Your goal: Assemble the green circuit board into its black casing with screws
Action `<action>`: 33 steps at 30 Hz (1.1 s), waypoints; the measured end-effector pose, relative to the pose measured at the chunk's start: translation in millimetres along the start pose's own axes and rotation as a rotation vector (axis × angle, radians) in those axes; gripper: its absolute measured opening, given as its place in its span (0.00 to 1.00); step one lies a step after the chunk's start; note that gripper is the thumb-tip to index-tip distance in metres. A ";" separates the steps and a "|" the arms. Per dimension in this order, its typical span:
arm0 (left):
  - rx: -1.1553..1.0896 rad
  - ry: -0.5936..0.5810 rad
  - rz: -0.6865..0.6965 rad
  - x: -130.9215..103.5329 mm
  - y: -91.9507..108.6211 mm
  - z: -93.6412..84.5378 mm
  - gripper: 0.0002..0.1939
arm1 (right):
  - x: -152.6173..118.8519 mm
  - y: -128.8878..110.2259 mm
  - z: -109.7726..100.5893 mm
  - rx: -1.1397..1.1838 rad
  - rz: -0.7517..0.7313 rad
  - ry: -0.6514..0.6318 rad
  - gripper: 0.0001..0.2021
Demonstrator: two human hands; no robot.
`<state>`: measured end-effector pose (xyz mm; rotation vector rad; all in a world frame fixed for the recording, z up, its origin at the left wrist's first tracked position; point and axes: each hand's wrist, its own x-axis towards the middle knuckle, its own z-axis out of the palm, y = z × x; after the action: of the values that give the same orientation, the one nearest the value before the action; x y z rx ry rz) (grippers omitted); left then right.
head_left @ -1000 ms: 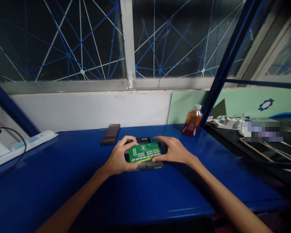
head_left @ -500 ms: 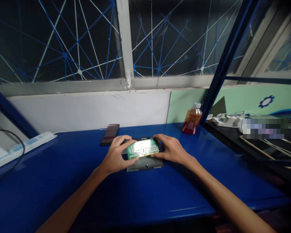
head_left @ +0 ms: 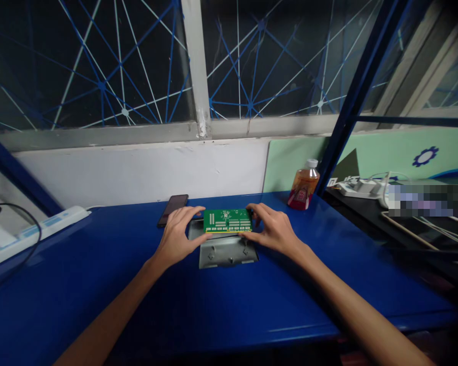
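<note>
A green circuit board [head_left: 228, 218] is held up by its two short ends between my hands. My left hand [head_left: 178, 231] grips its left end, thumb at the lower edge and fingers at the upper corner. On the opposite end, my right hand [head_left: 274, 229] pinches the board the same way. Just in front of the board lies a grey plastic shell [head_left: 227, 254] with small posts on its inner side. A second grey part [head_left: 195, 231] shows behind the board, mostly hidden by it and by my fingers.
On the blue table [head_left: 221, 300], a phone [head_left: 174, 208] lies behind my left hand. A drink bottle [head_left: 304, 184] stands at the back right. A power strip [head_left: 49, 229] runs along the left side. Cables and plugs [head_left: 366, 188] sit on a black surface at right.
The board has tilted and moved slightly away, so the bright glare on it is gone and its printed face shows. Both hands moved with it, uncovering more of the grey parts.
</note>
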<state>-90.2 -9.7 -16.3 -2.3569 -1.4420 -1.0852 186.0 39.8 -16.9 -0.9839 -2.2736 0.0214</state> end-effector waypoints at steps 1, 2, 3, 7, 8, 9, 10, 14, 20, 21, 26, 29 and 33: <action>-0.002 -0.002 -0.008 0.3 -0.1 -0.3 0.29 | 0.1 0.1 -0.2 0.002 -0.004 0.004 0.27; -0.002 -0.006 -0.012 0.5 -0.3 -0.5 0.30 | 0.2 0.1 -0.2 0.003 -0.006 0.009 0.27; -0.001 -0.011 -0.014 0.5 -0.5 -0.5 0.30 | 0.2 0.0 -0.2 0.005 -0.007 0.013 0.27; -0.001 -0.019 0.000 0.1 -2.1 -1.0 0.28 | 0.0 -0.7 -0.4 0.006 -0.020 0.015 0.28; -0.007 -0.019 0.004 0.1 -2.5 -1.3 0.28 | -0.2 -0.8 -0.5 0.008 -0.026 0.015 0.28; -0.012 -0.018 0.005 0.2 -2.9 -1.7 0.27 | -0.4 -0.7 -0.6 0.010 -0.033 0.017 0.27; -0.015 -0.016 0.005 0.3 -3.1 -2.0 0.27 | -0.6 -0.7 -0.7 0.011 -0.038 0.024 0.27; -0.010 0.011 0.007 0.4 -2.8 -2.6 0.27 | -1.4 0.1 -0.7 0.016 -0.054 0.073 0.26; -0.022 0.019 0.010 0.0 -1.3 -2.3 0.30 | -2.2 0.8 0.8 0.029 -0.077 0.102 0.27; -0.029 0.017 0.016 0.2 -1.3 -2.5 0.30 | -2.5 1.0 1.5 0.030 -0.083 0.106 0.27; -0.071 0.045 0.013 1.6 -0.2 -4.3 0.28 | -3.3 2.1 5.6 0.042 -0.119 0.163 0.27; -0.123 0.048 -0.030 2.6 2.0 -5.9 0.30 | -2.7 2.1 5.7 0.051 -0.117 0.199 0.27; -0.167 0.059 -0.060 3.4 4.2 -7.1 0.31 | -1.6 2.3 2.9 0.054 -0.092 0.235 0.26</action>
<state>-89.3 -13.0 -8.1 -2.3821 -1.4632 -1.3272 186.6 41.1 -20.7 -0.8082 -2.0886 -0.0680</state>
